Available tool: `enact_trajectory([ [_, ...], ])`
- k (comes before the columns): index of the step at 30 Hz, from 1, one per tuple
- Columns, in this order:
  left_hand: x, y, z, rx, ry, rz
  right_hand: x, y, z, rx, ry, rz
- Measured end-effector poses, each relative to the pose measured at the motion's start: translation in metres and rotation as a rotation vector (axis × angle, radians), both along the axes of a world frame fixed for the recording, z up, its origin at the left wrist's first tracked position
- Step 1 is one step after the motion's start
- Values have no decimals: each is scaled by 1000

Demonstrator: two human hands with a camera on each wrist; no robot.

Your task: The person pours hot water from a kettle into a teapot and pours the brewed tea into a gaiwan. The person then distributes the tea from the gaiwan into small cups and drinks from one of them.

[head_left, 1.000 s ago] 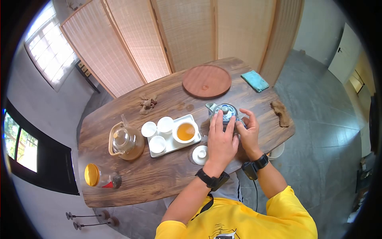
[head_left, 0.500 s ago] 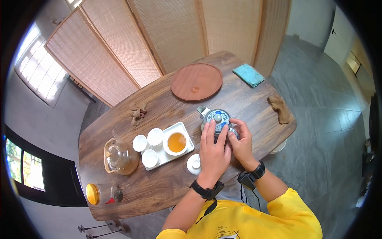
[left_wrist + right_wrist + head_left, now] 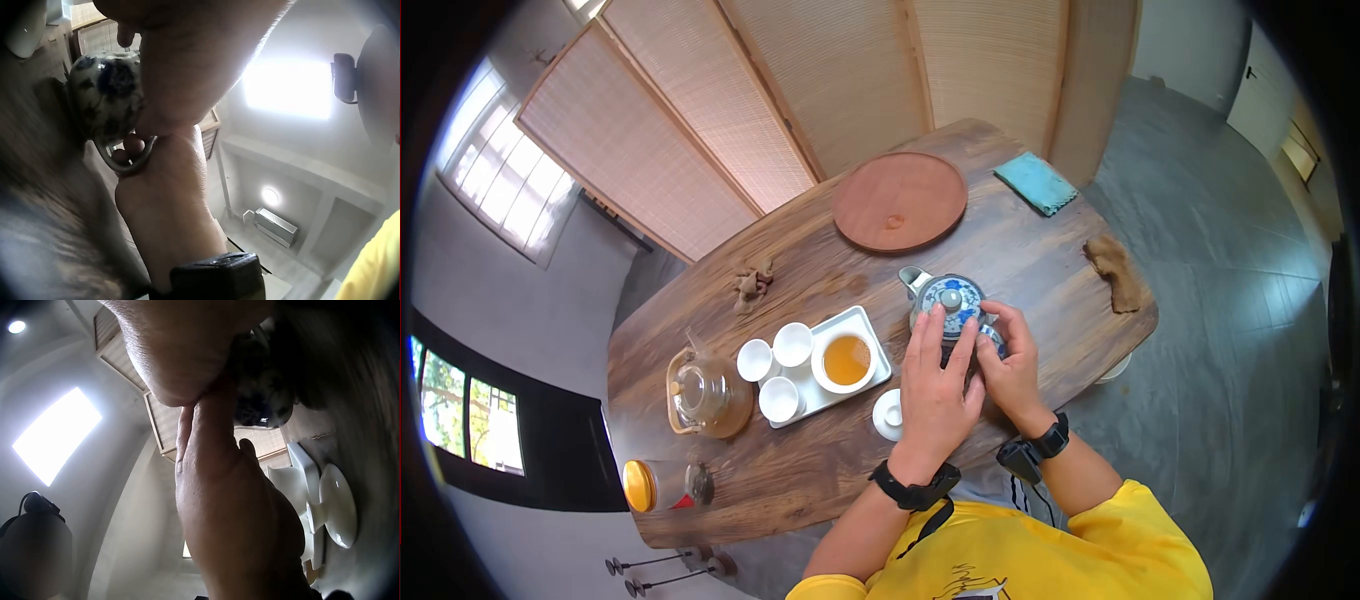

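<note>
A blue-and-white teapot (image 3: 950, 298) stands on the wooden table (image 3: 1040, 250), spout to the far left. My left hand (image 3: 948, 328) lies over its near side, straight fingers resting against the lid. My right hand (image 3: 992, 332) curls its fingers round the teapot's handle (image 3: 125, 164) on the right. In the left wrist view the teapot (image 3: 106, 94) shows close up, with right-hand fingers through the handle loop. In the right wrist view the teapot (image 3: 262, 394) is half hidden behind both hands.
A white tray (image 3: 872, 326) left of the pot holds a bowl of amber tea (image 3: 846, 360) and three white cups (image 3: 792, 343). A white lid (image 3: 888, 413) lies near it. A glass teapot (image 3: 700, 392), a yellow-lidded jar (image 3: 662, 485), a round wooden tray (image 3: 900, 200) and cloths (image 3: 1036, 183) are also here.
The head view has swung a little. My right fingers, spread beside the pot before, have curled in round the handle. My left hand stays on the pot.
</note>
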State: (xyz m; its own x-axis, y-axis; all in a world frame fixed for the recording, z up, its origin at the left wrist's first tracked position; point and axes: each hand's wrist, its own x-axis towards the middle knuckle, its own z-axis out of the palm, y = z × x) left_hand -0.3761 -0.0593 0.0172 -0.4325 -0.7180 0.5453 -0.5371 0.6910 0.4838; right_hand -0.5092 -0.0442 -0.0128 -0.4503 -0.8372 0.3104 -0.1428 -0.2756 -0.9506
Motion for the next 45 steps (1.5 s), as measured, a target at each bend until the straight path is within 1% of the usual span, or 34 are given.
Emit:
enact_trajectory([
  [4,1,5,4,40,0,-6,-3,-1,-4,6,-18,25],
  [7,2,12,6,51,11,5,-5,3,-9,84,22,22],
  [9,2,17,6,66,22,19,-5,1,-13,28,2,9],
  [10,1,19,5,64,23,20,-4,3,-13,38,6,27],
  [12,0,21,4,63,33,36,-2,4,-10,-3,-17,0],
  [13,-1,22,2,61,49,37,-3,3,-14,20,-46,14],
  [19,2,34,0,77,84,56,-1,3,-13,-22,-22,19],
  [21,8,40,-1,85,133,54,-2,4,-13,-33,-15,16],
  [23,17,49,-5,62,145,83,-3,7,-13,-4,110,-81],
  [24,22,52,-6,41,157,104,-3,9,-12,-11,105,-82],
  [26,34,59,-8,6,163,131,-3,19,-7,-116,397,-291],
  [28,47,66,-13,-29,166,156,1,33,-8,-164,423,-302],
  [30,61,74,-21,-30,233,220,10,48,-8,-208,444,-323],
  [31,68,76,-21,-61,235,249,17,54,-5,-210,449,-224],
  [32,75,79,-23,-69,224,232,24,58,-3,-214,452,-128],
  [33,82,81,-24,-58,216,264,32,57,-4,-201,447,-108],
  [34,89,83,-24,-47,203,293,39,58,-5,-203,429,-130],
  [36,101,87,-23,-43,176,275,52,56,-6,-145,444,-7],
  [38,112,87,-26,7,187,291,62,52,-8,-152,440,-39],
  [40,120,86,-29,5,161,291,69,52,-10,-152,512,-11],
  [42,128,87,-30,66,187,317,75,55,-9,-131,522,-15],
  [44,133,84,-33,84,214,302,76,52,-8,-92,601,13],
  [45,134,83,-35,114,239,301,76,51,-7,-84,609,-3],
])
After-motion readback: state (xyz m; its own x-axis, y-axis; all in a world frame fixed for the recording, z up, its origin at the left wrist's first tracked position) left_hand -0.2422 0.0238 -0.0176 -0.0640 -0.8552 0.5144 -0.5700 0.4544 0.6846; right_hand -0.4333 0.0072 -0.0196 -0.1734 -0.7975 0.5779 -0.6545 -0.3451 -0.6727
